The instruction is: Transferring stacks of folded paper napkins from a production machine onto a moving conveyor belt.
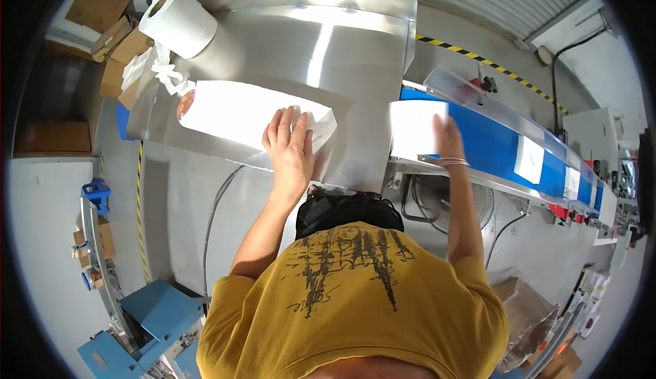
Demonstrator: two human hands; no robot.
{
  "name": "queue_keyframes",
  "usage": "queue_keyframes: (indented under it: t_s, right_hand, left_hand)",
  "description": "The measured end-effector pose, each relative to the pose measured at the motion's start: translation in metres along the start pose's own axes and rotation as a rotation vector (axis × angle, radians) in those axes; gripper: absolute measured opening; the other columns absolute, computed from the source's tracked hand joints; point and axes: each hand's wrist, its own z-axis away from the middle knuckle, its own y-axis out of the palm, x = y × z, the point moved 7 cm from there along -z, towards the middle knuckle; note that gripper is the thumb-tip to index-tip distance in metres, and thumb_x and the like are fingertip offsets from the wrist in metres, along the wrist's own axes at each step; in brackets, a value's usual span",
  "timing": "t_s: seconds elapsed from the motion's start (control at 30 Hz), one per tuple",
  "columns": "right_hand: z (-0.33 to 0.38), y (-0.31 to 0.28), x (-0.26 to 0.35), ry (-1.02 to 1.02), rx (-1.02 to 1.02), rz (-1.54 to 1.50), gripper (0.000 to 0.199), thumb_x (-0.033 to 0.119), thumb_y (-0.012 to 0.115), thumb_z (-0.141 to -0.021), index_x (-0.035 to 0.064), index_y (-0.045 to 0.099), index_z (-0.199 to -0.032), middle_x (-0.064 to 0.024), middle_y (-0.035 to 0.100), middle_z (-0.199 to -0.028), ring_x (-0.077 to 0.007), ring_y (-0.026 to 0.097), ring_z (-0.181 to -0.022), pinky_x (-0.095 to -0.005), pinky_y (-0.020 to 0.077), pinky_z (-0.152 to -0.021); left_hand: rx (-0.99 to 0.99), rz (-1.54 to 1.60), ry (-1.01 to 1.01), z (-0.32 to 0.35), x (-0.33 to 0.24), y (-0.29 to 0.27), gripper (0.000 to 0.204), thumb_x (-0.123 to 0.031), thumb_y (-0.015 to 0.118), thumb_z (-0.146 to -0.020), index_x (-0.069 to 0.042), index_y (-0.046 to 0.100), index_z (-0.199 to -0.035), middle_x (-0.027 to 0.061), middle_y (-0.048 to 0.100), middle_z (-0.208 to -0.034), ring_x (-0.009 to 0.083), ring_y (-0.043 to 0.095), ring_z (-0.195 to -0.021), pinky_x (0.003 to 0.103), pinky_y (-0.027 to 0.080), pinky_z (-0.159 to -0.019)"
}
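My left hand (pixel 290 148) lies flat, fingers spread, on the near end of a stack of white flat packets (pixel 239 111) lying on a steel table (pixel 328 51). My right hand (pixel 447 136) rests on the right edge of a single white packet (pixel 413 128) that sits at the start of a blue conveyor belt (pixel 492 148). More white packets (pixel 529 159) ride further down the belt to the right.
A big roll of white paper (pixel 179 20) stands at the table's far left corner, with crumpled tissue beside it. Cardboard boxes (pixel 113 27) are piled at the upper left. A fan (pixel 444 205) sits under the conveyor. Blue equipment (pixel 137 324) stands at lower left.
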Motion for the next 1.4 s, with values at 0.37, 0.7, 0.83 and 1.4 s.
queue_keyframes:
  t_s: [0.37,0.7,0.83,1.4]
  right_hand:
    - [0.023,0.057,0.114,-0.622,0.269,0.602,0.063,0.024,0.076,-0.073,0.0079,0.049,-0.127,-0.013,0.055,-0.123,-0.0292,0.052,-0.112,-0.0391,0.042,-0.095]
    - [0.036,0.167,0.099,-0.224,0.865,-0.07,0.045,0.015,0.069,-0.083,0.0061,0.051,-0.123,-0.0047,0.054,-0.117,-0.0137,0.05,-0.107,-0.0288,0.0435,-0.089]
    - [-0.001,0.063,0.037,-0.102,0.14,0.269,0.026,0.026,0.058,-0.092,0.0018,0.053,-0.099,0.0009,0.051,-0.081,-0.0106,0.045,-0.071,-0.0283,0.0428,-0.066]
    - [0.037,0.196,0.14,-0.469,0.816,0.099,0.05,0.018,0.075,-0.072,0.0151,0.056,-0.119,-0.0081,0.049,-0.125,-0.0239,0.043,-0.119,-0.0332,0.0467,-0.089]
  left_hand:
    - [0.007,0.065,-0.024,0.0,0.0,-0.004,0.024,0.001,0.062,-0.077,-0.007,0.068,-0.099,0.0138,0.05,-0.128,0.0367,0.04,-0.124,0.048,0.027,-0.103]
    - [0.081,0.019,-0.016,-0.006,0.012,-0.008,0.046,-0.019,0.068,-0.079,-0.006,0.055,-0.12,0.0228,0.031,-0.142,0.0413,0.021,-0.135,0.056,0.016,-0.107]
    - [0.036,-0.044,-0.032,-0.001,0.027,-0.007,0.039,-0.01,0.064,-0.081,-0.006,0.057,-0.119,0.0182,0.043,-0.134,0.0376,0.035,-0.128,0.052,0.025,-0.104]
    - [0.103,0.051,0.039,-0.004,0.018,-0.011,0.027,-0.003,0.064,-0.078,-0.01,0.066,-0.103,0.0146,0.042,-0.137,0.0375,0.029,-0.133,0.053,0.019,-0.107]
